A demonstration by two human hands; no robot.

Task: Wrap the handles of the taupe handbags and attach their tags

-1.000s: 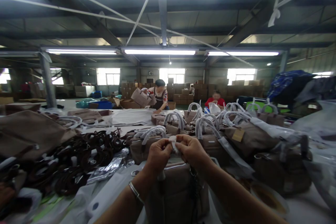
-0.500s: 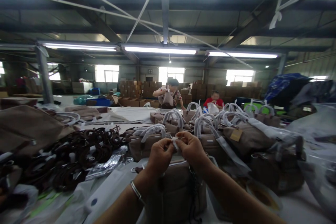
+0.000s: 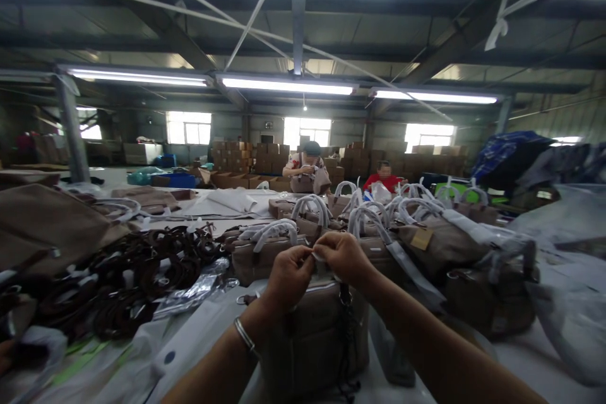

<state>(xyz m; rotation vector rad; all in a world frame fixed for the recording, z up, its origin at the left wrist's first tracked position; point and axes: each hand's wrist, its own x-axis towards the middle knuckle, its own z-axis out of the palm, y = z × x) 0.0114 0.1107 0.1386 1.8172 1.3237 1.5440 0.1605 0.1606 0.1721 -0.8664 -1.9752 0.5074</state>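
Note:
Just above a taupe handbag [image 3: 315,334] that stands upright in front of me, both hands meet at a small piece of white wrapping [image 3: 319,257]. My left hand [image 3: 288,274], with a silver bangle at the wrist, pinches at its left side. My right hand [image 3: 344,257] pinches it from the right with curled fingers. The fingers cover most of the piece, and whether it sits on the bag's handle cannot be made out. Dark cords or straps [image 3: 348,341] hang down the bag's right front.
Coiled dark brown straps [image 3: 165,265] and clear plastic packets [image 3: 199,293] lie on the left. More taupe bags with white-wrapped handles [image 3: 312,208] crowd the table ahead and right. Across the table a person [image 3: 305,167] handles a bag; another in red [image 3: 384,180] sits farther right.
My right hand's fingers have curled in closer over the white wrapping, so less of it shows. The person opposite has lowered their raised arm to the bag.

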